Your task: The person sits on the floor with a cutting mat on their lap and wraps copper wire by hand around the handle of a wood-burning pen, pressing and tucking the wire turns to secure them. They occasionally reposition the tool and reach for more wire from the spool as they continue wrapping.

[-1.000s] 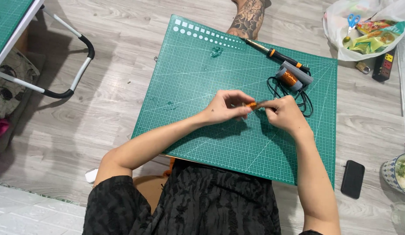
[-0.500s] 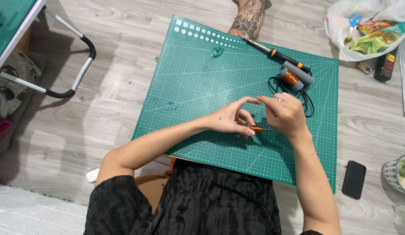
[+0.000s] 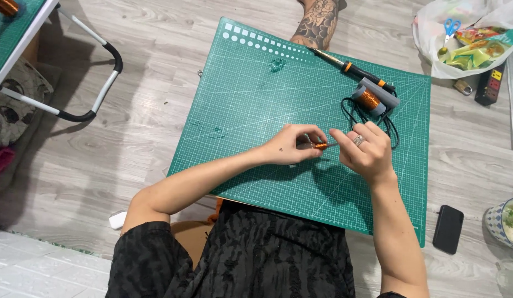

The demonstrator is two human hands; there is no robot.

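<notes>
Since half a second ago, our hands have drifted slightly apart above the green cutting mat. Our left hand has its grip pinched shut on a small copper-wound piece, held just over the mat. Our right hand sits just beside it, fingers curled; we cannot tell whether they grasp anything. A soldering iron and copper wire spool lie beyond.

- Small copper-wire coil: orange, shiny, short and cylindrical, lying roughly level above the green cutting mat, pinched at its left end by left fingertips.
- Thin stub poking out of its right end, met by right fingertips.
</notes>
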